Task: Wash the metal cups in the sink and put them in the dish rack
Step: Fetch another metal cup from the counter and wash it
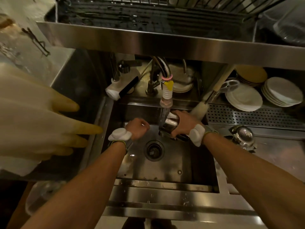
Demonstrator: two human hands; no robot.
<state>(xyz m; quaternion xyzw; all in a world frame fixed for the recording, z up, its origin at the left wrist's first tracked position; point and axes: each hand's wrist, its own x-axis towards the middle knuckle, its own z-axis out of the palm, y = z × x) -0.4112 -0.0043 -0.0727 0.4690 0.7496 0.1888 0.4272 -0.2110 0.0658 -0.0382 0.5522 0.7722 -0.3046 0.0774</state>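
My right hand [183, 123] grips a shiny metal cup [172, 121], tilted on its side under the running water from the tap nozzle [166, 100]. Another dark metal piece [166, 134] lies just below the cup on the sink floor. My left hand [137, 128] is curled into a loose fist to the left of the stream, above the sink [175, 169]; I cannot see anything in it. The wire dish rack [148, 12] sits on the steel shelf overhead, at the top of the view.
A drain [154, 150] sits in the sink's middle. Rubber gloves [38, 116] hang at the left. Stacked white plates [264, 96] and a perforated tray [257, 114] lie at the right, with a shiny metal object [242, 136] on the counter. A bottle brush [200, 109] leans behind my right hand.
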